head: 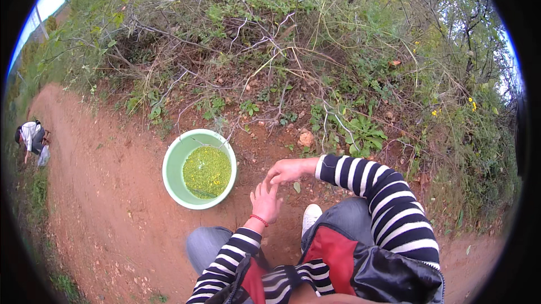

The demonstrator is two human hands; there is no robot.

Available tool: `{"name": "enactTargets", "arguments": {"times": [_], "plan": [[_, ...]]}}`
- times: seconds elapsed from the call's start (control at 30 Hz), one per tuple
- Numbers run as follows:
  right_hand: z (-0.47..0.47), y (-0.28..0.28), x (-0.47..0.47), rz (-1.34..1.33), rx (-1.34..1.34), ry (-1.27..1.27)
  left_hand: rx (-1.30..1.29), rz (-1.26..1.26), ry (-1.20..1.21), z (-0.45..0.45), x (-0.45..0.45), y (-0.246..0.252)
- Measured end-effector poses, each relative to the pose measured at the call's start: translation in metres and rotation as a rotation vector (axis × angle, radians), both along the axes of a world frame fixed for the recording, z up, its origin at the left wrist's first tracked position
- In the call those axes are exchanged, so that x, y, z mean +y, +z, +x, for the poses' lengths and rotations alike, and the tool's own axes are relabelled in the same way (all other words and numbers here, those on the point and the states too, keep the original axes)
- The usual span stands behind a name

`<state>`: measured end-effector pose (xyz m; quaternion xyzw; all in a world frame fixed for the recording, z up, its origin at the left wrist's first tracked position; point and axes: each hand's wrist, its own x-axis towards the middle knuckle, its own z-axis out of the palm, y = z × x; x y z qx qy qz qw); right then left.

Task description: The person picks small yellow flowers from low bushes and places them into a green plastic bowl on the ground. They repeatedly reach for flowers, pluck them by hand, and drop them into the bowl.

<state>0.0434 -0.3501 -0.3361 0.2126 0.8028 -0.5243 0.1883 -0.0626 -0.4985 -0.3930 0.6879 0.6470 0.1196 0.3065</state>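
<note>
My left hand [265,204], with a red beaded bracelet [259,220] at its wrist, is raised above the dirt with its fingers spread. My right hand [289,171] reaches in from the right, its fingertips meeting or overlapping those of the left. Whether anything tiny sits between the right fingertips cannot be made out. Just left of both hands stands a pale green plastic bucket [172,166]. A layer of small green and yellow plant pieces [207,170], perhaps buds or flowers, covers its bottom, and a darker green sprig [202,193] lies along the near side.
A brushy bank [270,50] with bare thorny twigs [334,113] rises ahead, some twigs hanging over the bucket's far rim. An orange-brown stone [306,138] rests at its foot. A dirt path [110,185] runs left, where a person [31,135] bends beside a pale bag [43,156].
</note>
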Motion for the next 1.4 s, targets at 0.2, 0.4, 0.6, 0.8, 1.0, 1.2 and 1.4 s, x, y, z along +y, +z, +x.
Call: {"name": "enactTargets", "arguments": {"times": [0.2, 0.4, 0.6, 0.8, 1.0, 1.2, 1.4], "plan": [[0.147, 0.035, -0.020, -0.331, -0.139, -0.810, -0.027, -0.010, 0.087, 0.004, 0.008, 0.001], [0.203, -0.027, -0.125, -0.552, -0.064, -1.038, -0.079, -0.056, 0.024, 0.006, 0.013, -0.024], [0.213, -0.040, -0.183, -0.577, -0.149, -1.301, -0.183, -0.013, -0.033, -0.001, 0.017, -0.042], [0.192, -0.022, -0.176, -0.483, -0.161, -1.360, -0.294, 0.044, -0.051, -0.005, 0.018, -0.042], [0.176, -0.009, -0.177, -0.411, -0.169, -1.398, -0.339, 0.030, -0.035, -0.009, 0.014, -0.032], [0.170, 0.012, -0.180, -0.358, -0.181, -1.441, -0.372, -0.042, -0.044, -0.019, 0.010, -0.026], [0.170, 0.019, -0.168, -0.313, -0.161, -1.464, -0.387, -0.082, -0.103, -0.013, 0.012, -0.027]]}}
